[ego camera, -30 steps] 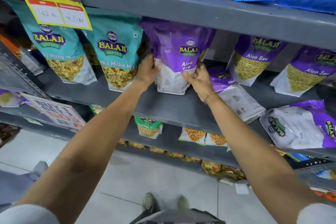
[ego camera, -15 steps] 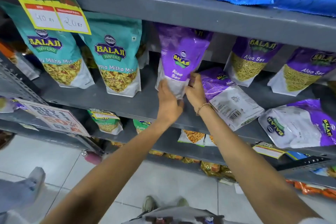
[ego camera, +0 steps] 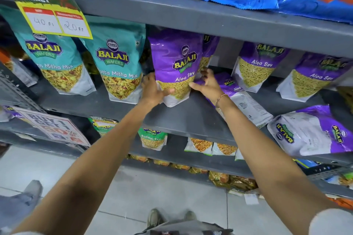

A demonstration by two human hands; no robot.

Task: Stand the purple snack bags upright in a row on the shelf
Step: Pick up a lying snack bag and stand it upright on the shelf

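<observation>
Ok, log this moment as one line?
step: standing bag | hands: left hand, right hand gripping upright purple Aloo Sev snack bag | remaining: flat purple bag on grey metal shelf

Bare grey shelf (ego camera: 191,120) lies open in front of the upright purple bag (ego camera: 176,66), and both forearms reach in across it. On the left the teal bag (ego camera: 118,63) stands just beside, so the left hand (ego camera: 152,91) fills the narrow gap between them. To the right a purple bag lying flat (ego camera: 246,101) blocks the board under the right hand (ego camera: 208,86). Overhead, the upper shelf's edge (ego camera: 210,19) sits close above the bag tops.
</observation>
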